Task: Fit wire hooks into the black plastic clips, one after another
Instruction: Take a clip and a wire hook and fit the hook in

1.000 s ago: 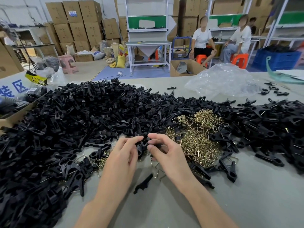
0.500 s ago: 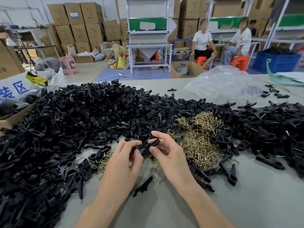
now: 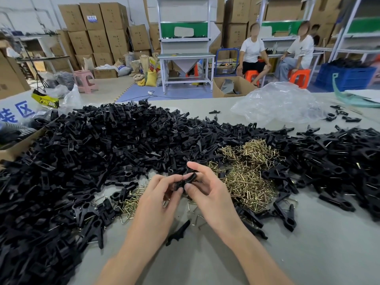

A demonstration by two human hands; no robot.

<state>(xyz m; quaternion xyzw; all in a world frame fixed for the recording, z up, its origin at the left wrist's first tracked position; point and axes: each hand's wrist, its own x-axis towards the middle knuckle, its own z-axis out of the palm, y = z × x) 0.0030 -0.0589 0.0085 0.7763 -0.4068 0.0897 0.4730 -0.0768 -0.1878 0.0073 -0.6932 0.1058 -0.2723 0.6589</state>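
**Seating a hook in the clip between our fingertips**

Our left hand [image 3: 156, 196] and right hand [image 3: 209, 192] meet just above the table [image 3: 308, 254]. Each has its fingers curled and pinches one end of a single black plastic clip [image 3: 186, 180]. Our fingers hide its middle, so we cannot tell whether a wire is already in it.

To do this step well, we judge that the left hand should brace the clip body while the right thumb and forefinger guide the wire squarely into its seat. We should press rather than twist, and check that both legs have caught before letting go.

The clip's long axis runs roughly left to right between the hands, with its right end tilted a little farther away. We cannot tell which end is the mouth.

Just right of the hands and a little farther off lies the heap of brass-coloured wire hooks [image 3: 246, 173], close to the right hand. A lone black piece [image 3: 177, 232] lies on the table between our wrists. The big clip heap [image 3: 82, 157] spreads to the left, and a second clip heap [image 3: 339, 161] lies to the right.
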